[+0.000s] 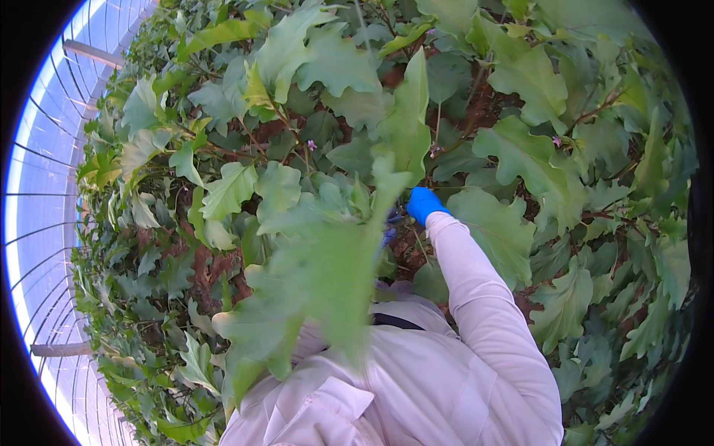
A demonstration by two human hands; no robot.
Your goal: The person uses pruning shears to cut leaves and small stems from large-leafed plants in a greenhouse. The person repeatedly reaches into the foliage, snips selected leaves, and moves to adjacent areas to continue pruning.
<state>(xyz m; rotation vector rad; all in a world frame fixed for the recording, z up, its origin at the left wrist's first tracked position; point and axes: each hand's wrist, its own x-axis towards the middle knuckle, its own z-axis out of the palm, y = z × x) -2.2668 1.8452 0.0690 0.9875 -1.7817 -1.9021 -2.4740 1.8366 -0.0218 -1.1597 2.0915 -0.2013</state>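
My right hand (425, 204), in a blue glove, reaches in among the stems of an eggplant plant. Its fingers are lost behind foliage, so what they touch does not show. Close beside it, parts of my left hand (390, 227), also blue-gloved, show in a gap between leaves. A big blurred eggplant leaf (329, 273) hangs near the camera and covers most of my left arm. Upright above both hands stands a long green leaf (411, 117). A broad leaf (493, 234) lies against the right of my pale sleeve (474, 273).
Dense eggplant foliage (563, 301) surrounds me, with small purple flowers (311, 145) on thin stems. Reddish-brown soil (209, 279) shows through gaps. A thin string (361, 22) runs down at the top. At far left is a translucent greenhouse wall (47, 223) with dark lines and wooden posts (61, 349).
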